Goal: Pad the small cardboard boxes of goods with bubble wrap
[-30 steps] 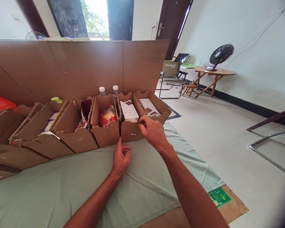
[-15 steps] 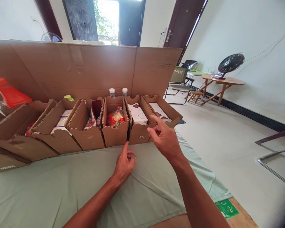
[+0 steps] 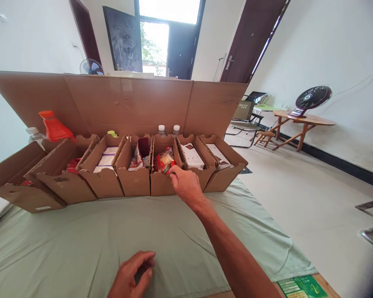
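The right hand (image 3: 188,186) has its thumb and index finger bent close together at the front rim of a cardboard box (image 3: 163,186), against the lower corner of a red packet (image 3: 165,159), though whether they grasp packet or rim I cannot tell. That box stands third from the right in a row toward the far edge of the cloth-covered desk (image 3: 81,244). Near the close edge, the left hand (image 3: 132,273) is released, its fingers loosely curled and parted from the thumb.

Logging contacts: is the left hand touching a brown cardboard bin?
No, the left hand is over the pale green cloth, apart from the bins.
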Tool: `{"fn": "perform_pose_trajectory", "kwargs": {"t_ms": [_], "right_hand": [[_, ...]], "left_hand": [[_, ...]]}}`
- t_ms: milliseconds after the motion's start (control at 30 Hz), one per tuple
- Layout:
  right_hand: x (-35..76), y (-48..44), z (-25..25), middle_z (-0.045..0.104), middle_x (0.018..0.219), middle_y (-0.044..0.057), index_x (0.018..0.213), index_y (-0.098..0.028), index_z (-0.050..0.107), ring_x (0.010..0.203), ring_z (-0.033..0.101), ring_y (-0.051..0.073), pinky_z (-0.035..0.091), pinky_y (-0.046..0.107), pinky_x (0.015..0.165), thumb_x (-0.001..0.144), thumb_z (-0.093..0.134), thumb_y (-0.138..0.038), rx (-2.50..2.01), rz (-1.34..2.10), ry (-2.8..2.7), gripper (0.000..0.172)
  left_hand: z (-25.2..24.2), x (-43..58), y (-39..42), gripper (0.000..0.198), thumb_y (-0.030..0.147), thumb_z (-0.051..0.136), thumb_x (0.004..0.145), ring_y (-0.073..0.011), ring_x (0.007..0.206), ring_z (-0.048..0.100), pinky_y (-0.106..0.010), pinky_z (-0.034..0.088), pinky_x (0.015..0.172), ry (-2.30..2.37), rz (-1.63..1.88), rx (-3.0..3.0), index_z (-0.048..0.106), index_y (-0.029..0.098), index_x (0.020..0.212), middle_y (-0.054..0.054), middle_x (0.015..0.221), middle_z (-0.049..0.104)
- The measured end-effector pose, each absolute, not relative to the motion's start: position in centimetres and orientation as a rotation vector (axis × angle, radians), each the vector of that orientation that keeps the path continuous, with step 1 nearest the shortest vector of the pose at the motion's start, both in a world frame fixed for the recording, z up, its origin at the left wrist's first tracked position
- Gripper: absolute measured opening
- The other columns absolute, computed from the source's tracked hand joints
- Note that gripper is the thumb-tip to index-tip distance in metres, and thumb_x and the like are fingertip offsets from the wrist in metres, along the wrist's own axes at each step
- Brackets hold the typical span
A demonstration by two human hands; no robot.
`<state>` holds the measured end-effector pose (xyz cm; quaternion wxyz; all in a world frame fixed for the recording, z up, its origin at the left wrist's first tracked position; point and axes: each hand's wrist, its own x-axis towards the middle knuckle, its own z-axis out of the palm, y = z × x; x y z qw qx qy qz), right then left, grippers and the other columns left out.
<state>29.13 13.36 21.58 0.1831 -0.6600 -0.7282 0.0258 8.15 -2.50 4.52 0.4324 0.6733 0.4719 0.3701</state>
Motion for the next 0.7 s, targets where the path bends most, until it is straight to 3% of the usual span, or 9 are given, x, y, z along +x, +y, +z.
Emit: {"fn": "perform_pose_trajectory", "kwargs": {"t_ms": [233,400,533,600,700], "right_hand": [[30.4,1.7,20.4,0.075,0.076,0.001,0.096,-0.025,0.068,0.063,0.069,0.018,0.043,0.027,0.06,0.098,0.047,-0.023,-1.624,0.133,-2.029,0.022],[33.7,-7.5,19.8,0.077,0.082,0.001,0.1,-0.03,0.072,0.07,0.072,0.019,0.055,0.028,0.064,0.095,0.054,-0.025,-1.434,0.278,-1.946,0.019],[36.5,-11.6,18.8,0.078,0.084,0.002,0.1,-0.033,0.074,0.071,0.074,0.022,0.06,0.031,0.064,0.089,0.065,-0.03,-1.546,0.184,-1.68,0.015],[37.0,-12.7,18.0,0.078,0.093,0.003,0.117,-0.033,0.07,0.073,0.075,0.022,0.062,0.032,0.068,0.088,0.068,-0.033,-1.609,0.17,-1.451,0.029],[36.5,-13.4,15.7,0.075,0.113,0.008,0.145,-0.031,0.047,0.085,0.076,0.023,0.062,0.036,0.078,0.09,0.067,-0.036,-1.621,0.247,-1.092,0.059]], "left_hand": [[5.4,5.0,-4.5,0.026,0.04,0.062,0.09,-0.0193,0.082,0.076,-0.025,0.062,0.076,1.182,1.02,1.663,0.076,0.033,0.11,-0.004,0.092,0.08],[8.0,4.6,-4.8,0.03,0.048,0.06,0.09,-0.0206,0.081,0.075,-0.029,0.062,0.074,1.255,1.091,1.615,0.077,0.026,0.101,-0.007,0.093,0.078],[10.0,4.8,-2.4,0.04,0.04,0.062,0.087,-0.0237,0.097,0.072,-0.037,0.061,0.082,1.393,1.118,1.548,0.067,0.025,0.124,-0.01,0.117,0.073],[10.6,5.8,-0.5,0.057,0.035,0.062,0.085,-0.026,0.115,0.066,-0.042,0.057,0.092,1.385,1.164,1.546,0.053,0.027,0.141,-0.012,0.138,0.062],[11.4,8.1,2.9,0.079,0.027,0.062,0.08,-0.0293,0.138,0.049,-0.047,0.048,0.106,1.253,1.227,1.558,0.035,0.026,0.154,-0.014,0.155,0.046]]}}
